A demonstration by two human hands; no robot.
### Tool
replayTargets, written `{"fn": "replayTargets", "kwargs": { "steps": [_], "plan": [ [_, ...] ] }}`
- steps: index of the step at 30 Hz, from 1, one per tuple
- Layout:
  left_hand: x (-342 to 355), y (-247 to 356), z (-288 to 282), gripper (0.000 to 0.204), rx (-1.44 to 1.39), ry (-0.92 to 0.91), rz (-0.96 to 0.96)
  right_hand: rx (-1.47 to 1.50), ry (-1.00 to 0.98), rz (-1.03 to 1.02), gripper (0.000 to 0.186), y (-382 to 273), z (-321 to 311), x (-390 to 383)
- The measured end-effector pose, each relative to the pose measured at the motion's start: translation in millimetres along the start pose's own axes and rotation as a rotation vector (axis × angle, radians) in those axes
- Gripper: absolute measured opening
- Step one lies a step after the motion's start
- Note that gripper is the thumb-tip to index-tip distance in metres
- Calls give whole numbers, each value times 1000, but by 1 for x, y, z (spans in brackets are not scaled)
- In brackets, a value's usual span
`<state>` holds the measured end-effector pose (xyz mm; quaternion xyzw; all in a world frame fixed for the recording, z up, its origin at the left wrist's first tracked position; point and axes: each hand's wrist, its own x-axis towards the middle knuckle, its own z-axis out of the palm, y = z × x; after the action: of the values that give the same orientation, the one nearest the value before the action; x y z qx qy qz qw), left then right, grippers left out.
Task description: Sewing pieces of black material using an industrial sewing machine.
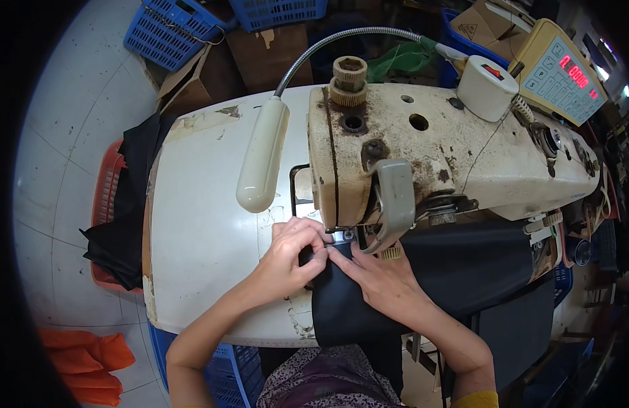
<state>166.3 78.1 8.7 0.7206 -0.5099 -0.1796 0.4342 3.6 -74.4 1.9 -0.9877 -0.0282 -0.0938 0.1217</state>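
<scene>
A black cloth (457, 272) lies over the front of the sewing machine (423, 149) bed and hangs past the table's near edge. Its left edge runs up to the metal presser foot (343, 236). Just left of the foot, my left hand (295, 253) is closed, thumb and forefinger pinching the cloth's edge. My right hand (386, 279) rests on top of the cloth, fingers stretched toward the foot, the forefinger close to my left thumb. The grey lever guard partly covers the right fingertips. The needle is hidden behind the machine head.
A white lamp (263, 156) on a bent metal neck hangs over the worn white table (205, 231). At the left, a red basket (105, 197) holds dark cloth above orange fabric (86, 364). Blue crates (171, 34) and cartons stand behind; a lit control panel (563, 71) sits far right.
</scene>
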Motion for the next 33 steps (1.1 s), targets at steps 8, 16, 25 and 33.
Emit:
{"fn": "replayTargets", "kwargs": {
  "steps": [8, 16, 25, 33],
  "plan": [
    [10, -2, -14, 6, -53, -228, 10, 60, 136, -27, 61, 6, 6, -4],
    [14, 2, -23, 9, -37, -304, -17, 189, 303, -10, 48, 9, 8, -6],
    [13, 1, -3, 9, 71, -126, 3, 206, 329, 5, 39, 8, 5, -4],
    [22, 18, 4, 15, 168, -39, -153, 266, 268, 72, 44, 10, 6, -7]
  ]
}}
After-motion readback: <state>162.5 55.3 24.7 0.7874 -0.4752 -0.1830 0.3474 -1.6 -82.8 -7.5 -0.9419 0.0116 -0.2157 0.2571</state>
